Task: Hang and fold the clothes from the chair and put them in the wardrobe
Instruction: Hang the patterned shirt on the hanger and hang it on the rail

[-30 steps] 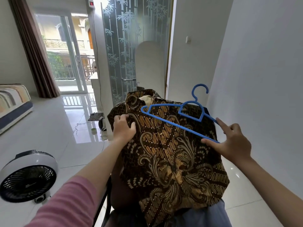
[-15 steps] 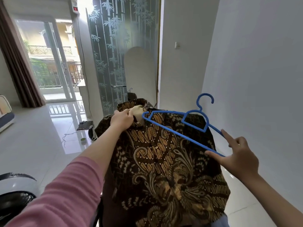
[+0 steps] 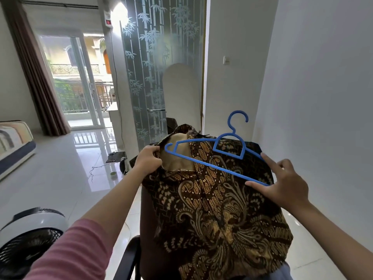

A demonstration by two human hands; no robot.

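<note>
1. At the left of the scene, beside the fan (image 3: 30, 237) on the floor: nothing to handle, so keep the left arm's sleeve (image 3: 74, 251) clear of it while working.
2. On the near-left edge of the batik shirt (image 3: 218, 209), draped over the chair (image 3: 129, 257): left hand (image 3: 148, 159) with fingers curled, pinching the neck opening, pale lining turned out. Keep that pinch firm and pull the opening wide and a little upward, so the gap stays visible.
3. Just right of that pinch, above the lining: left tip of the blue hanger (image 3: 212, 156). Steer this tip into the opening first, sliding it along under the far shoulder seam, not across the patterned front.
4. Across the middle of the shirt: hanger lying tilted, hook pointing up and away. Keep the hook out of the collar, and level the bar only once one arm is inside.
5. At the right end of the hanger: right hand (image 3: 282, 184) holding the corner, thumb under the lower bar, forefinger stretched along the upper arm, other fingers loosely bent. Likely best to push gently leftward from here, then tuck this end in last.
6. Wardrobe not in view; hanging not yet done.
</note>
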